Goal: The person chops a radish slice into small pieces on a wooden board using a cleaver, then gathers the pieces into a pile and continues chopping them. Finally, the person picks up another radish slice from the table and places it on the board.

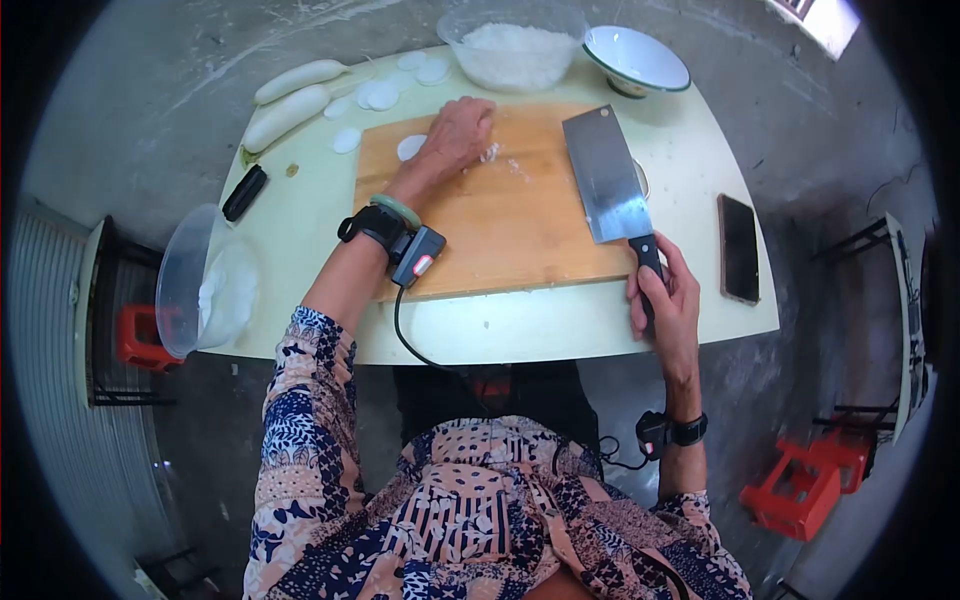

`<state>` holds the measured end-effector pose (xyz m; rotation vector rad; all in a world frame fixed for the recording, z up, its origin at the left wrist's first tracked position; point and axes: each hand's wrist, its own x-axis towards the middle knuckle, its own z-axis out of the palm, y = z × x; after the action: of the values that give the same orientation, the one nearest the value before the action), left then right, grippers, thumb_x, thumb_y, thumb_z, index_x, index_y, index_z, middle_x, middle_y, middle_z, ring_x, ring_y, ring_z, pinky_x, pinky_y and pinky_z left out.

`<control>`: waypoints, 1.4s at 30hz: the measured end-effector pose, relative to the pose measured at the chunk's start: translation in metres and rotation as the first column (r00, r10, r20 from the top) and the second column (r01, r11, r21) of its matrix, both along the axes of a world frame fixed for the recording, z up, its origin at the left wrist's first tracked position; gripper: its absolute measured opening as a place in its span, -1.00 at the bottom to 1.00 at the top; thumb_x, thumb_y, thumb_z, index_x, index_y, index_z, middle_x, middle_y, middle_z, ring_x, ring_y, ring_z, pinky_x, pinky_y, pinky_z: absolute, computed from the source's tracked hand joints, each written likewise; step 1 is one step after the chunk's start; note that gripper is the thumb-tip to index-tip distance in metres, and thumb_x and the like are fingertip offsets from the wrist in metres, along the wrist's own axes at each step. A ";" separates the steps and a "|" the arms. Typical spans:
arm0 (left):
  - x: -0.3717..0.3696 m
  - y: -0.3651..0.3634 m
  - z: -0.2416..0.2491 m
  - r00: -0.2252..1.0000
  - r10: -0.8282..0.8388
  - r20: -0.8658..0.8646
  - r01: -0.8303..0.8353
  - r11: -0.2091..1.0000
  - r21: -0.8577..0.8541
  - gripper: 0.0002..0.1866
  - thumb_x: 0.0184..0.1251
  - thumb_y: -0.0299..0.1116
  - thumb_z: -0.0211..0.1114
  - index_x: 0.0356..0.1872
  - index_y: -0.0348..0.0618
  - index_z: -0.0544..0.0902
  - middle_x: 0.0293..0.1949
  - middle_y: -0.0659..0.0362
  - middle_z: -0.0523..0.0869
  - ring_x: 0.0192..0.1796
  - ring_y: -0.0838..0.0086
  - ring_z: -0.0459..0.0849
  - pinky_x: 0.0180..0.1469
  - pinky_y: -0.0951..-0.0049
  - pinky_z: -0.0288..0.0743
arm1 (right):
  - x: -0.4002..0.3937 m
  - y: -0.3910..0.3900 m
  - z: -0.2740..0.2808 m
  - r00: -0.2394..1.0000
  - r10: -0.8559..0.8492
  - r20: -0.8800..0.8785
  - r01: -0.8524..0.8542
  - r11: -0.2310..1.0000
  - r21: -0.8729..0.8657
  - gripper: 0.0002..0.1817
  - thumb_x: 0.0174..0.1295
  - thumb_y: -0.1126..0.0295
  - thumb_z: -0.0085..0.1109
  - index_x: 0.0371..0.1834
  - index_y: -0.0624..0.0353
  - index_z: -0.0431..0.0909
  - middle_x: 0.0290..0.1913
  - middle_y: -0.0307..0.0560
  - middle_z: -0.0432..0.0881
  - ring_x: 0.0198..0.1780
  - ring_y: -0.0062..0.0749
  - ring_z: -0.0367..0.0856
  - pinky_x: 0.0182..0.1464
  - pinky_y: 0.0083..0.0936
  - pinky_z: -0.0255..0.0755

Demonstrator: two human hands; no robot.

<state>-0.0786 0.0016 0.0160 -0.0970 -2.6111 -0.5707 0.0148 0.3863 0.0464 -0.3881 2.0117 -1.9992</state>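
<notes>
My right hand [668, 295] is wrapped around the black handle of a cleaver [606, 175], whose broad blade lies over the right edge of the wooden cutting board [500, 235]. At the board's far side, my left hand [460, 130] is closed with its fingers curled down; what they hold, if anything, is hidden. Small white shreds [515, 168] lie on the wood beside it. Next to my left wrist, a thin round white radish slice [411, 147] rests on the board.
Behind the board stand a clear bowl of white shreds [513, 55] and a white enamel bowl [637, 62]. Whole white radishes [287, 117], loose slices [382, 95] and a black object [245, 193] are at left. A plastic tub [185, 285] sits front left, a phone [738, 250] right.
</notes>
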 end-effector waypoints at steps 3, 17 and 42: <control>0.012 0.007 0.012 0.997 -0.075 -0.023 0.075 0.997 0.003 -0.64 0.52 -0.40 0.17 0.25 -0.24 0.67 0.18 -0.19 0.73 0.25 -0.12 0.68 0.34 0.03 0.54 | -0.002 0.004 -0.001 1.000 0.028 0.005 -0.027 0.999 -0.030 -0.41 0.53 0.47 0.10 0.58 0.42 0.28 -0.40 -0.14 0.59 -0.65 -0.66 0.43 -0.67 -0.62 0.26; 0.206 0.032 0.013 0.975 0.195 -0.110 -0.172 0.967 0.188 -0.68 0.45 -0.53 0.26 0.19 -0.25 0.68 0.20 -0.08 0.70 0.28 -0.04 0.64 0.35 0.07 0.52 | 0.000 0.004 -0.009 0.999 0.038 -0.020 -0.039 0.997 -0.066 -0.39 0.51 0.46 0.11 0.59 0.41 0.26 -0.39 -0.16 0.60 -0.62 -0.66 0.43 -0.66 -0.64 0.26; 0.088 -0.013 0.005 0.953 0.296 0.072 -0.299 0.869 0.395 -0.73 0.24 -0.41 0.35 -0.03 -0.12 0.78 -0.33 0.04 0.77 -0.24 0.25 0.78 -0.18 0.23 0.65 | 0.008 -0.002 0.001 0.999 0.015 -0.031 -0.017 0.999 -0.047 -0.44 0.50 0.52 0.09 0.54 0.38 0.28 -0.34 -0.15 0.61 -0.56 -0.67 0.46 -0.58 -0.66 0.34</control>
<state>0.0094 -0.0112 0.0212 0.4350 -2.3912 -0.9755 0.0231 0.3842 0.0473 -0.4467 1.9760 -2.0465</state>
